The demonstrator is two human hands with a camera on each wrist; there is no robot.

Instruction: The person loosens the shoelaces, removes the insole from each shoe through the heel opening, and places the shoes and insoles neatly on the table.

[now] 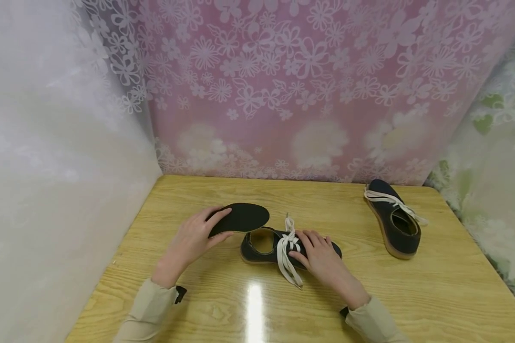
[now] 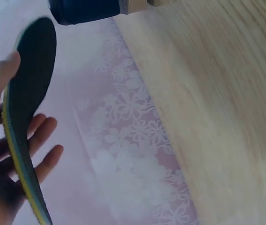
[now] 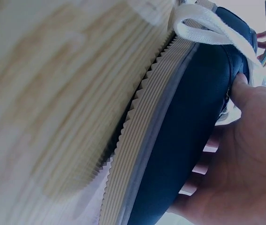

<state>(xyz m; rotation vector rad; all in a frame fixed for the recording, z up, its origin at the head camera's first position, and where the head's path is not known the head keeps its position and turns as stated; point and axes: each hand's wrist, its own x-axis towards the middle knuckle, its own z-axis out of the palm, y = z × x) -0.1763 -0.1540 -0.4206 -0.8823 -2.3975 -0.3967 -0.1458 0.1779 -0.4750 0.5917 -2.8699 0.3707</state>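
Note:
My left hand [image 1: 194,237] pinches a black insole [image 1: 245,217], thumb on one face and fingers on the other. In the left wrist view the insole [image 2: 35,70] shows a yellowish edge. It is held in the air just above the open heel end of a dark navy shoe [image 1: 255,257], which lies sideways on the table, toe to the right. My right hand [image 1: 322,257] grips that shoe over its toe part, beside the white laces [image 1: 285,257]. In the right wrist view the shoe's ribbed tan sole [image 3: 144,126] faces the tabletop.
A matching navy shoe [image 1: 386,214] with white laces stands at the back right of the wooden table [image 1: 197,305]. Pink flowered cloth [image 1: 257,95] hangs behind the table, and pale cloth [image 1: 60,190] runs along the left side.

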